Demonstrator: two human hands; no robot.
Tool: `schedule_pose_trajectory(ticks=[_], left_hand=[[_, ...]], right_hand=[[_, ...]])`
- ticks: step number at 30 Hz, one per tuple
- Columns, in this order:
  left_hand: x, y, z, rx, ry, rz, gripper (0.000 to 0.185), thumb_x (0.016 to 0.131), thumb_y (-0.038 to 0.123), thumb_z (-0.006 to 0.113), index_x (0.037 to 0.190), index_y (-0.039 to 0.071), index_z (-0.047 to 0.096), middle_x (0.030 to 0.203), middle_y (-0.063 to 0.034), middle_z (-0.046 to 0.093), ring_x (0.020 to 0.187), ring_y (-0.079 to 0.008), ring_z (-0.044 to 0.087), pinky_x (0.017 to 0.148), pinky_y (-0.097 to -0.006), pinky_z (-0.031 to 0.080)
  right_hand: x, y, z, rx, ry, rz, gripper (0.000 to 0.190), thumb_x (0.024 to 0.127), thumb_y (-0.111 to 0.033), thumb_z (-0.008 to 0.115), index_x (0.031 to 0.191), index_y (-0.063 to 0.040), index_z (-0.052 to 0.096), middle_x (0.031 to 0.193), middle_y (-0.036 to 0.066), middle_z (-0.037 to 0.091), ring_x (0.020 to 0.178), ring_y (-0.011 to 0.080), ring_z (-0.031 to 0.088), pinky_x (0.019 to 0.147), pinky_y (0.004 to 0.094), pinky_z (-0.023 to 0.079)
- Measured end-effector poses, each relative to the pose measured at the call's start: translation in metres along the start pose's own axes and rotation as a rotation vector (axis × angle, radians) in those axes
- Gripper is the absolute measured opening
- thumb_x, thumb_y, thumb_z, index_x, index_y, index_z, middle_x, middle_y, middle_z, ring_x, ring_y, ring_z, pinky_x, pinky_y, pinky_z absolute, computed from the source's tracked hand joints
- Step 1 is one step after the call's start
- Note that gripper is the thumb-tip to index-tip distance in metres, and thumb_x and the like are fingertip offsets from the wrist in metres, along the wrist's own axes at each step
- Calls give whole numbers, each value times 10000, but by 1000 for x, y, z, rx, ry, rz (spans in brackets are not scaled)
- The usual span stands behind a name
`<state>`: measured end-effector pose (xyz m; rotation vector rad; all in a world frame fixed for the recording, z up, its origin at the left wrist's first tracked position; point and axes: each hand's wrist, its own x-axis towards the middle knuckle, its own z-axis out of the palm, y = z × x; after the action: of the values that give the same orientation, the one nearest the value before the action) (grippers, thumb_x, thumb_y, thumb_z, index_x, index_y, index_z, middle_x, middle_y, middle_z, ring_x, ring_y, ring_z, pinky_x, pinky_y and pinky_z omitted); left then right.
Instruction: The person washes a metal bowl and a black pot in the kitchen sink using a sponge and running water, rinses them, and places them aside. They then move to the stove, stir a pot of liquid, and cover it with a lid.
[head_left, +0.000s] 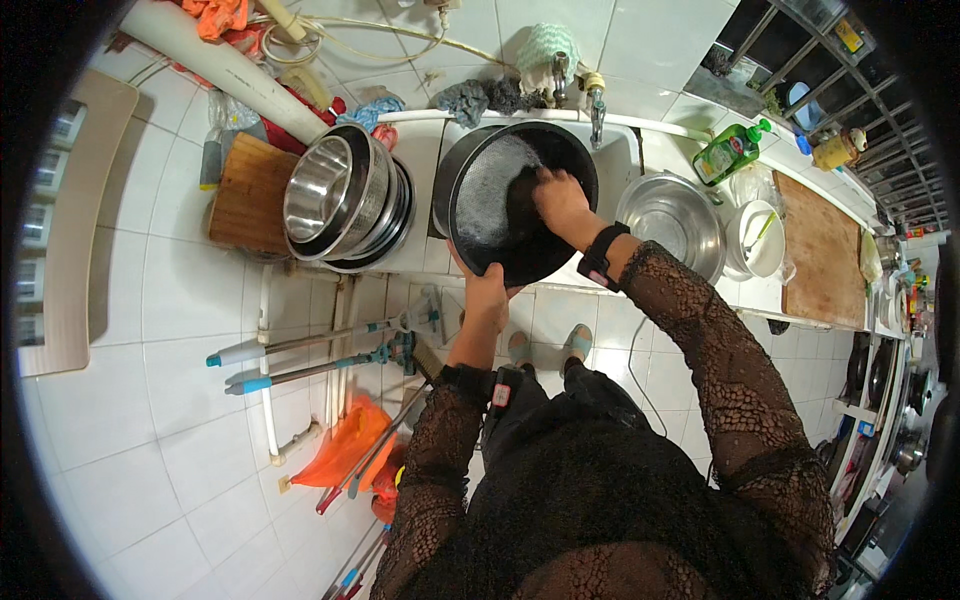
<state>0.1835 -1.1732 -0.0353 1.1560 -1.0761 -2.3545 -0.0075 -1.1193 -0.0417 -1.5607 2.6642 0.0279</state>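
Note:
A black round pan (480, 187) with suds or a whitish sheen inside is tilted over the sink (622, 161). My left hand (487, 296) grips its near rim, thumb on the inside edge. Inside the pan, against its dark inner surface, is my right hand (562, 199) with bent fingers; whether it holds a scrubber is hidden. Another dark vessel (450, 176) shows partly behind the pan. Metal faucets (596, 120) stand just beyond the sink, with a pale green mesh cloth (547, 56) hung beside them.
Stacked steel bowls (322, 187) and a wooden board (251, 195) stand left. To the right are a steel basin (671, 217), a green soap bottle (731, 150), white bowls (754, 240) and a large cutting board (817, 251). Mop handles (300, 375) lean below the counter.

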Motion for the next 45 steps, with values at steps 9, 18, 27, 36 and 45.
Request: schedule_pose_trajectory(ticks=[9, 18, 27, 36, 45], left_hand=[[-2, -5, 10, 3, -3, 47, 557, 851, 45, 400, 1340, 164, 160, 1191, -179, 441, 991, -351, 551, 726, -468, 556], [-2, 5, -6, 36, -10, 61, 817, 819, -13, 370, 1381, 375, -79, 1339, -176, 269, 1073, -334, 479, 777, -450, 515], [22, -8, -4, 185, -75, 202, 701, 853, 12, 417, 1354, 251, -11, 1300, -171, 298, 1070, -312, 477, 767, -446, 517], [30, -11, -6, 284, -20, 228, 846, 848, 16, 413, 1381, 347, -155, 1404, -137, 153, 1129, -316, 384, 831, -508, 452], [21, 30, 15, 360, 114, 254, 860, 808, -68, 384, 1399, 245, -155, 1449, -174, 91, 1218, -301, 326, 874, -380, 427]], right_hand=[[3, -74, 4, 1032, 202, -391, 274, 796, -11, 519, 1067, 10, 556, 1130, 197, 511, 1019, 336, 511, 888, 359, 414], [4, 9, -24, -119, 394, -153, 155, 751, -162, 529, 802, -87, 654, 1000, 66, 533, 927, 246, 495, 747, 353, 433], [-32, -66, 34, 1080, 52, -160, 203, 812, -105, 552, 996, -117, 638, 1058, 118, 577, 980, 288, 549, 853, 362, 443], [-35, -14, 18, 114, 100, 49, 260, 708, -118, 557, 942, -120, 671, 1064, 48, 578, 966, 254, 523, 825, 334, 421], [-41, 6, 57, 630, 803, 219, 263, 738, -10, 553, 943, -125, 672, 994, 58, 587, 831, 227, 560, 714, 312, 459]])
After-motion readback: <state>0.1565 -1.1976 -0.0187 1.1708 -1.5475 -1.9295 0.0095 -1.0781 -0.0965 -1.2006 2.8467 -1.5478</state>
